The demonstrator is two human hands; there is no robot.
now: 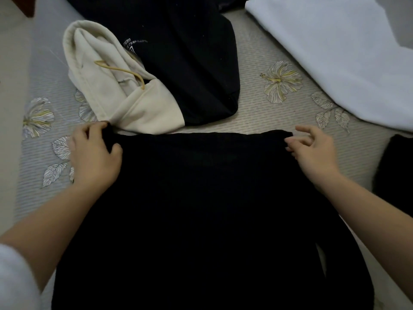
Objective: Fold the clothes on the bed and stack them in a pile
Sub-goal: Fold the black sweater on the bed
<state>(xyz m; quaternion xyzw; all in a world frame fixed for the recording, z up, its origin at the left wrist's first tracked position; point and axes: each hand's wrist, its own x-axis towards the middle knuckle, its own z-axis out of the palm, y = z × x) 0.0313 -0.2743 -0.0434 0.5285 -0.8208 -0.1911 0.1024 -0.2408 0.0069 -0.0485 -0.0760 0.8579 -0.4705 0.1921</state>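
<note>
One large black garment [201, 198] lies flat on the floral grey bed sheet [268, 113], one cream-hooded black sweatshirt [143, 90] and one white cloth [335, 52] beyond it, and of two outstretched hands the left hand [93, 153] pinches the garment's far left corner while the right hand [312, 151], fingers loosely spread, touches its far right corner, released.

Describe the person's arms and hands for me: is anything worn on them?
The left hand and right hand are bare: no gloves, rings or watch show. Both forearms are uncovered. A white sleeve shows high on the left arm, at the picture's edge; none shows on the right.
</note>
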